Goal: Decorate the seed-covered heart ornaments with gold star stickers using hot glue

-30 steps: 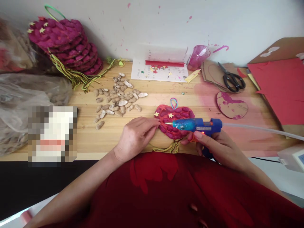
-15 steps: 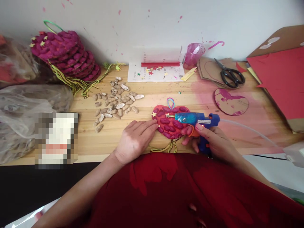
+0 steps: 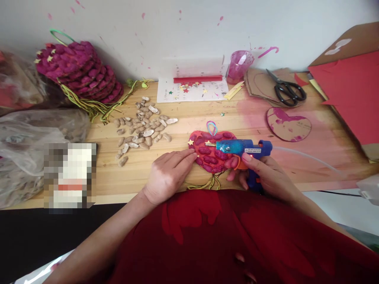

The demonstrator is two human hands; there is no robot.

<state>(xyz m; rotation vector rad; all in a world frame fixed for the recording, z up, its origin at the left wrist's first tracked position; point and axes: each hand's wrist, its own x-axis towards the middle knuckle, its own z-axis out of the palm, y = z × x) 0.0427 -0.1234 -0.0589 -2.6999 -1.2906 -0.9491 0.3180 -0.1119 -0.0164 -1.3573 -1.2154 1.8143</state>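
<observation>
Right fingers (image 3: 257,165) grip a glue gun (image 3: 240,146); left fingers (image 3: 184,162), hold unclear, touch the heart (image 3: 209,159). Wooden table (image 3: 117,182) beneath, wall (image 3: 124,31) beyond; gun crosswise, nozzle (image 3: 211,144) leftward.

Gripped glue gun (image 3: 235,147) is blue, trigger (image 3: 241,165) orange, label (image 3: 252,150) white. Heart (image 3: 211,155) below it: red, magenta bumps (image 3: 204,150), yellow stars (image 3: 191,142), blue-and-purple loop (image 3: 208,128). Left of grip: tan peanuts (image 3: 148,133). Beyond, right of grip: red paper (image 3: 352,98); brown cardboard heart (image 3: 288,127), magenta blotches (image 3: 282,114); black-handled scissors (image 3: 279,96).
</observation>
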